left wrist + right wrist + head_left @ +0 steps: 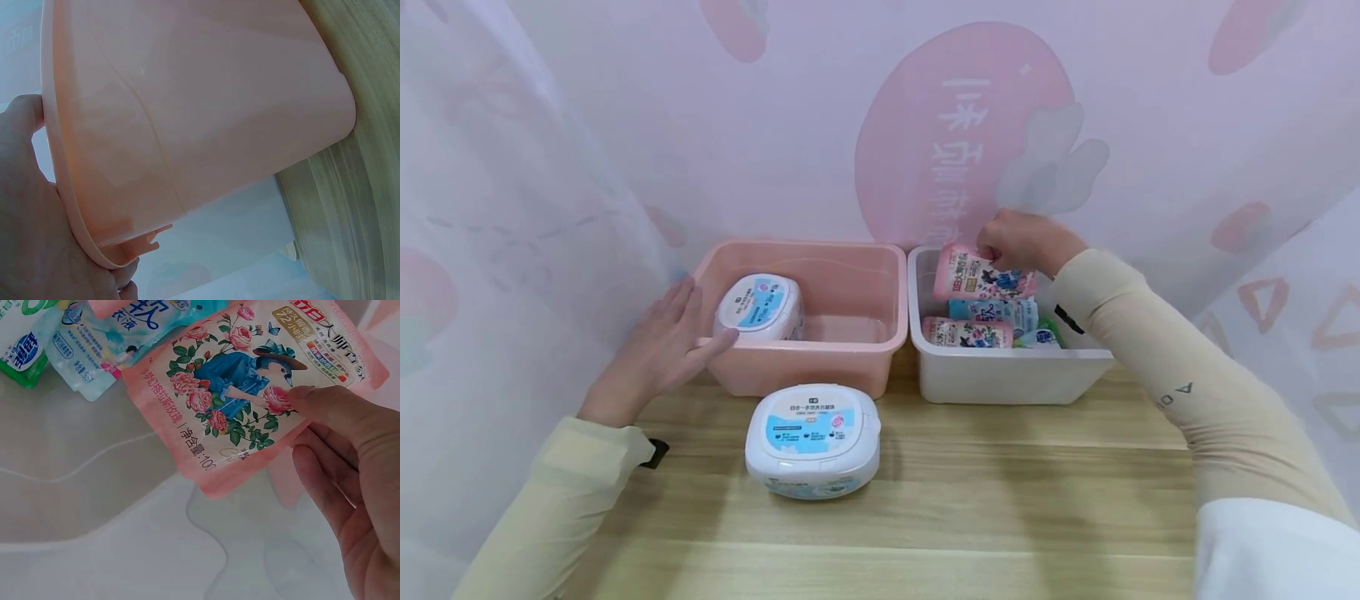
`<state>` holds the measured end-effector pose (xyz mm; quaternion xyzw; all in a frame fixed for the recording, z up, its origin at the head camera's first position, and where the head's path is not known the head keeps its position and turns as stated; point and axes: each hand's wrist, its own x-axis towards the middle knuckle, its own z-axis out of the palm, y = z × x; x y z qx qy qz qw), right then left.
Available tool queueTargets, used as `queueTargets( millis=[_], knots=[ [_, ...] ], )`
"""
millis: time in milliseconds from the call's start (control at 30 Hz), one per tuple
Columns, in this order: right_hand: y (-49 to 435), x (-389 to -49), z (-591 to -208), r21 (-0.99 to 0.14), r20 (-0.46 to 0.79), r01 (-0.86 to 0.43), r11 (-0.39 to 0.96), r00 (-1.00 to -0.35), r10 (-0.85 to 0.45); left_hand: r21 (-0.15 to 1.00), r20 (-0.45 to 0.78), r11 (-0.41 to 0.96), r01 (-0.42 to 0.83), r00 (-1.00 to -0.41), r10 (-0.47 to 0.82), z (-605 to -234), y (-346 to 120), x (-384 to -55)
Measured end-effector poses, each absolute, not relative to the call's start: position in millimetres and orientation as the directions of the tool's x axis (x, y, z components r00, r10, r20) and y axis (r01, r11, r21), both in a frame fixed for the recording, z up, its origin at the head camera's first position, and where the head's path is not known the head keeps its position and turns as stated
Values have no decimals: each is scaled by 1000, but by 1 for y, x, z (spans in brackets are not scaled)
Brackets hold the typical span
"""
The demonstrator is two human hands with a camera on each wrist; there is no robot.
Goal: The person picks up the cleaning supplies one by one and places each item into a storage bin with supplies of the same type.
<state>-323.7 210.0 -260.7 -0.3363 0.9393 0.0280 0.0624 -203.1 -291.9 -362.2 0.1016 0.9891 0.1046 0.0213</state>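
Observation:
In the head view, my right hand (1028, 242) pinches the edge of a pink detergent pouch (964, 275) above the white bin (1015, 379). The right wrist view shows the thumb on the front of this pouch (244, 394), printed with roses and a bird in a blue dress, and fingers behind it. Below it in the bin lie another pink pouch (966, 334), a blue pouch (1000, 313) and a green-and-white pouch (1047, 336). My left hand (658, 346) rests against the left rim of the pink bin (805, 360), its fingers extended and thumb over the front rim.
A white lidded tub (756, 304) sits in the pink bin's left part. A similar tub (812, 442) stands on the wooden table (970, 492) in front. The bins stand side by side against a patterned curtain (805, 125).

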Motion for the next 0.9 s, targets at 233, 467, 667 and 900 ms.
queueTargets(
  millis=[233,467,667,900],
  knots=[
    [205,-331,-284,73,-171,-646,760,-759,-628,208,-19,956,205,-977,213,-362,-290,-202],
    [204,-333,-304,114,-182,-662,741,-747,-639,226,-16,950,215,-974,224,-361,-287,-200],
    [203,-330,-311,125,-171,-666,735,-744,-646,238,-20,944,228,-971,239,-361,-288,-198],
    [207,-317,-285,88,-200,-614,784,-782,-590,242,-3,939,244,-968,252,-360,-290,-198]
  ],
)
